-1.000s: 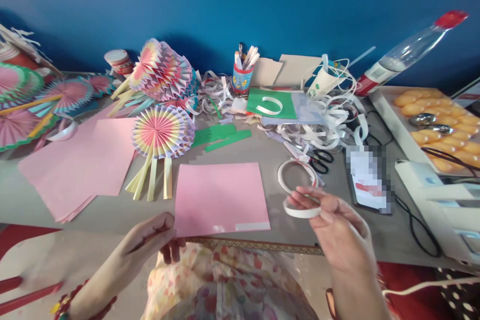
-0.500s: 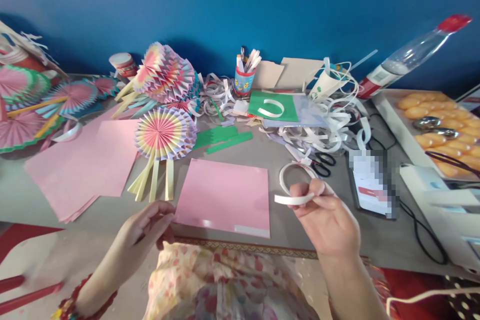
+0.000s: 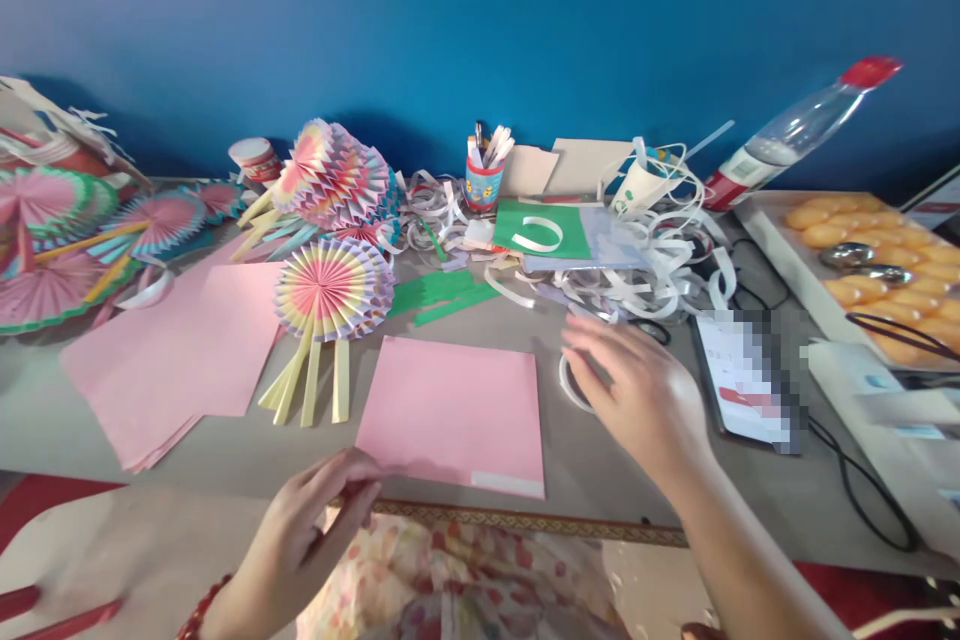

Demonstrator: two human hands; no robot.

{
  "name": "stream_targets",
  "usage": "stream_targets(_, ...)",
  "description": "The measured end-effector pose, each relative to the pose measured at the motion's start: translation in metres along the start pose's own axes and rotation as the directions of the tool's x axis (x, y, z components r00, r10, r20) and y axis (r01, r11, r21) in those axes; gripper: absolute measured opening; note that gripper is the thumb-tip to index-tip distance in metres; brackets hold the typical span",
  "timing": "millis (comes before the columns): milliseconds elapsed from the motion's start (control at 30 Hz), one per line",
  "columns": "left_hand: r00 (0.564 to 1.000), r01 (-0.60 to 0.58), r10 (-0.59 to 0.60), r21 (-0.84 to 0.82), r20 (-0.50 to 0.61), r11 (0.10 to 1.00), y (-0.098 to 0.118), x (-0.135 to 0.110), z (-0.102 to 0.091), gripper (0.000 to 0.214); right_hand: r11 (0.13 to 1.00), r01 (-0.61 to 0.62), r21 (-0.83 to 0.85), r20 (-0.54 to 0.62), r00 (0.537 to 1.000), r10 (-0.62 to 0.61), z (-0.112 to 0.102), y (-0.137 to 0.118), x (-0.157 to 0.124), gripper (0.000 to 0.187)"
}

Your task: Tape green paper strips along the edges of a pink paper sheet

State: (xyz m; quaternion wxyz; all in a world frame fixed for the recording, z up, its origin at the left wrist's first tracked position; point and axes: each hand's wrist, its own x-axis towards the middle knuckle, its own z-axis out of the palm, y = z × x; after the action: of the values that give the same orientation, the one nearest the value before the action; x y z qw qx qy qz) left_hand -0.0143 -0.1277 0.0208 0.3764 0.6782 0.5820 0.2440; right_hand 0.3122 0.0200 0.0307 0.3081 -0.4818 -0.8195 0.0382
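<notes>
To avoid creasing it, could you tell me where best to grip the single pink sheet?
Pinch the pink sheet at its near left corner, coming from the front edge of the table. It lies flat, so only edges and corners offer a hold, and the left hand is right there.

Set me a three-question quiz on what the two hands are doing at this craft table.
1. True or false: the right hand grips the pink sheet.
2. Pick one. The left hand touches: A the white tape roll; B the pink sheet's near edge; C the right hand.
3. Fill the gap: the white tape roll lies partly hidden under the ___ hand.

Key: 1 false, since the right hand is spread over the tape roll, apart from the sheet; 2 B; 3 right.
</notes>
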Motion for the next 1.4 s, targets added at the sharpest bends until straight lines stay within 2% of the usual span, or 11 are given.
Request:
stream_targets(100,0.974,0.151,-0.108,-0.217,0.197,0.965,0.005,-0.004,0.002,0.025,0.989,0.125,0.083,0.159,0.978,-0.137,0.001,-0.018,-0.022,0.017)
stream_targets(200,0.892,0.322,-0.143,-0.381,0.428,0.867,0.011,-0.003,0.009,0.031,0.94,0.254,0.228,0.339,0.884,-0.321,0.004,-0.04,-0.043,0.035)
stream_targets(300,0.832,0.38,-0.129,-0.384,0.54,0.842,0.012,0.001,0.022,0.029,0.928,0.301,0.219,0.418,0.831,-0.367,0.011,-0.054,-0.06,0.053)
stream_targets(567,0.862,0.404,-0.188,-0.412,0.471,0.817,0.001,-0.006,0.059,0.034,0.933,0.284,0.22,0.326,0.88,-0.345,0.017,-0.066,-0.084,0.032)
stream_targets(633,0.85,0.448,-0.163,-0.524,0.501,0.724,0.005,-0.005,0.064,0.04,0.92,0.277,0.279,0.284,0.891,-0.354,0.015,-0.069,-0.082,0.026)
stream_targets(800,0.828,0.556,-0.156,-0.751,0.539,0.355,0.027,0.005,0.07,0.049,0.885,0.312,0.347,0.168,0.907,-0.385,0.009,-0.073,-0.077,0.027)
stream_targets(967,0.852,0.521,-0.191,-0.826,0.488,0.215,0.041,0.012,0.073,0.043,0.868,0.334,0.368,0.056,0.924,-0.379,0.008,-0.078,-0.076,0.023)
stream_targets(1100,0.863,0.491,-0.241,-0.848,0.443,0.199,0.041,0.017,0.077,0.037,0.886,0.332,0.323,0.021,0.934,-0.357,0.009,-0.076,-0.076,0.025)
stream_targets(1233,0.875,0.461,-0.264,-0.863,0.405,0.204,0.039,0.021,0.08,0.037,0.876,0.327,0.354,0.084,0.922,-0.378,0.008,-0.069,-0.075,0.025)
stream_targets(1333,0.887,0.44,-0.269,-0.861,0.374,0.253,0.039,0.021,0.082,0.037,0.837,0.215,0.503,0.153,0.931,-0.332,0.006,-0.068,-0.073,0.034)
stream_targets(1400,0.893,0.435,-0.268,-0.844,0.36,0.315,0.039,0.021,0.083,0.037,0.812,0.118,0.572,0.195,0.942,-0.274,0.005,-0.071,-0.069,0.023)
